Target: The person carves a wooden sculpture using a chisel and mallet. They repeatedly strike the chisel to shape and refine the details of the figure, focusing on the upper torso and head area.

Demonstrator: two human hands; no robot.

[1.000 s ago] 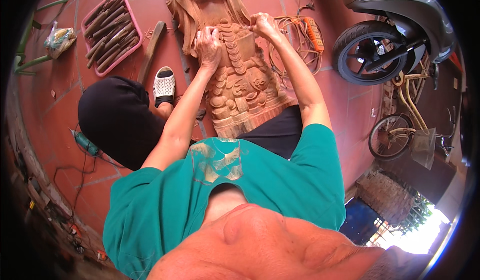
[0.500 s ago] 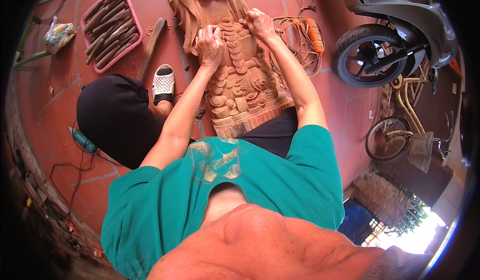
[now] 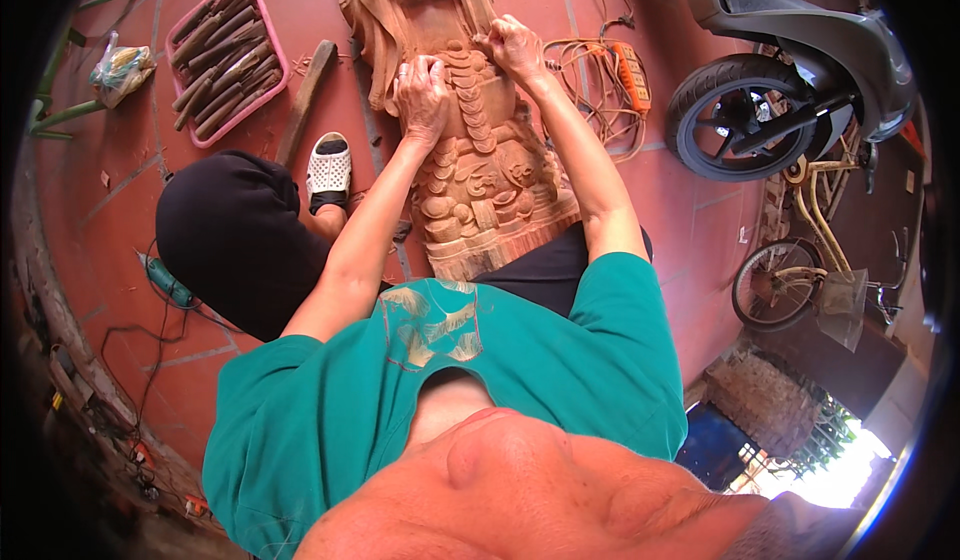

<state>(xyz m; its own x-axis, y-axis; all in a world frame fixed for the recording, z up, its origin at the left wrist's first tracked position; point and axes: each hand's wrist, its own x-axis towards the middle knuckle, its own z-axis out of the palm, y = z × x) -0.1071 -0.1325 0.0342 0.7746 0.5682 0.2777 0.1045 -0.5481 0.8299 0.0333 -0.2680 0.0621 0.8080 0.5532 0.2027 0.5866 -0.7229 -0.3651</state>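
A long carved wooden figure (image 3: 482,175) lies on the floor in front of me, its base toward my lap. Folds of drapery, a string of overlapping discs and rounded swirls cover its surface. On the left side of the disc string rests my left hand (image 3: 421,97), fingers curled down against the wood. My right hand (image 3: 514,48) is closed at the upper right of the carving, with thumb and fingers pressed together near the figure's edge. Whatever either hand may hold is hidden or too small to name.
A pink basket (image 3: 284,38) of wooden-handled tools stands left, beside a wooden mallet-like club (image 3: 306,100). An orange power strip (image 3: 631,78) with coiled cable lies right, near a motorbike wheel (image 3: 742,116) and a bicycle (image 3: 780,282). A green power tool (image 3: 168,282) lies lower left.
Both hands stay at nearly the same spots on the carving, with only slight shifts. More dark trouser leg shows beside the base at the right.
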